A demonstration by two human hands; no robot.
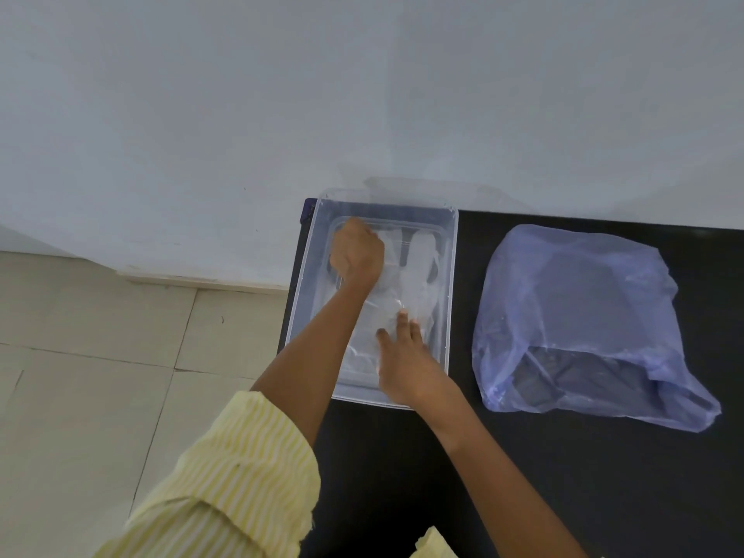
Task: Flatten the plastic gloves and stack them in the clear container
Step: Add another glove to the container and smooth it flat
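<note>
Sitting at the far left corner of the black table (pixel 563 497), the clear container (pixel 453 275) has its left wall at the table edge, with open tabletop on its near side. A blue plastic bag (pixel 579 316) lies apart on the right. Your left hand (pixel 356 253), fingers curled, presses the plastic gloves (pixel 418 267) at the far end inside. Your right hand (pixel 406 364), fingers spread flat, presses their near end.

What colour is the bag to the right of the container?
Translucent pale blue-purple bag, lying on the black table; head view shows it.
</note>
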